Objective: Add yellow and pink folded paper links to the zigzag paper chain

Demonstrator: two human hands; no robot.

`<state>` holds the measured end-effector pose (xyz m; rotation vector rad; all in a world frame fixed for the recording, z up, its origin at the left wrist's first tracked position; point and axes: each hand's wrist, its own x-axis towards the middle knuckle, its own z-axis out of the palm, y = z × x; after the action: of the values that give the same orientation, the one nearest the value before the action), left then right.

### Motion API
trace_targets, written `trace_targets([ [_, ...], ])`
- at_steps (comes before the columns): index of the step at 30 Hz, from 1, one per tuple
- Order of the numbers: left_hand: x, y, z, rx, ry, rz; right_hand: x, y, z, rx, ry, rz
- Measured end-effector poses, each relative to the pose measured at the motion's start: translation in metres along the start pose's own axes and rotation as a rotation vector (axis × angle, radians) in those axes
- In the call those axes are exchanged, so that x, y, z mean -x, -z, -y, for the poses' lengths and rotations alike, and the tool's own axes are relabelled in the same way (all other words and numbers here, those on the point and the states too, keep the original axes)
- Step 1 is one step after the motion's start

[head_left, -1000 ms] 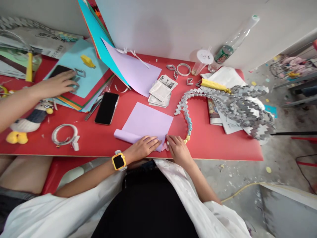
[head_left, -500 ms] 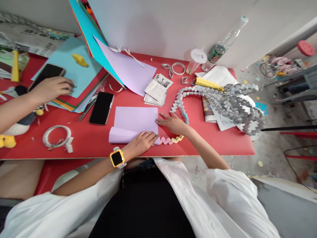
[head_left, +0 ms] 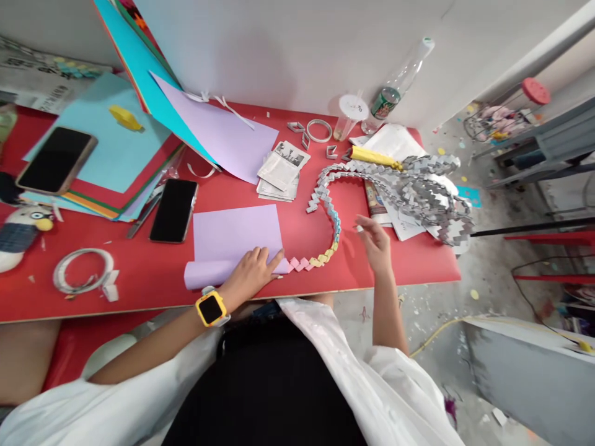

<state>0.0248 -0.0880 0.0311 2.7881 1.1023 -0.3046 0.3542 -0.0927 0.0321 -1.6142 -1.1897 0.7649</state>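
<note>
A sheet of purple paper (head_left: 236, 230) lies on the red table, its near edge folded over in a loose curl. My left hand (head_left: 253, 271), with a yellow watch on the wrist, rests on the folded part near its right end, fingers spread. Touching or very near that end is the pink tip of a folded-paper chain (head_left: 320, 259), which turns yellow, blue and then grey. My right hand (head_left: 376, 244) hangs above the table to the right of the chain, fingers loosely bent and apart, with nothing visible in them.
Two phones (head_left: 173, 210), coloured paper sheets (head_left: 125, 155) and a ring of white strips (head_left: 83, 272) are on the left. Newspaper pieces (head_left: 282, 167), a lidded cup (head_left: 351, 114), a bottle (head_left: 388, 99) and a grey chain pile (head_left: 418, 192) stand or lie toward the back and right.
My right hand has lifted off the paper's right edge and moved right. My left hand stays on the fold. Another person's hand at the left has gone from view, and the view has shifted.
</note>
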Motion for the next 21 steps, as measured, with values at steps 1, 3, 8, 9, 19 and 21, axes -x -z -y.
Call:
trace_targets([
  [1,-0.001,0.000,0.001,0.015,-0.004,0.025,0.002,-0.006,-0.004,-0.054,-0.093,0.067],
  [3,-0.004,0.002,0.004,0.040,-0.017,0.071,-0.003,-0.023,-0.009,-0.071,-0.230,0.164],
  [8,-0.007,0.005,0.008,0.026,-0.022,0.150,-0.041,-0.063,0.003,0.155,-0.345,0.220],
  [9,-0.006,0.005,0.009,0.016,-0.013,0.153,-0.047,-0.067,0.007,0.190,-0.355,0.214],
  [19,-0.001,0.000,0.001,-0.042,0.066,-0.020,-0.049,-0.090,0.017,0.778,-0.459,-0.094],
  [21,-0.001,-0.003,-0.002,-0.023,0.088,-0.016,-0.045,-0.090,0.015,0.819,-0.438,-0.040],
])
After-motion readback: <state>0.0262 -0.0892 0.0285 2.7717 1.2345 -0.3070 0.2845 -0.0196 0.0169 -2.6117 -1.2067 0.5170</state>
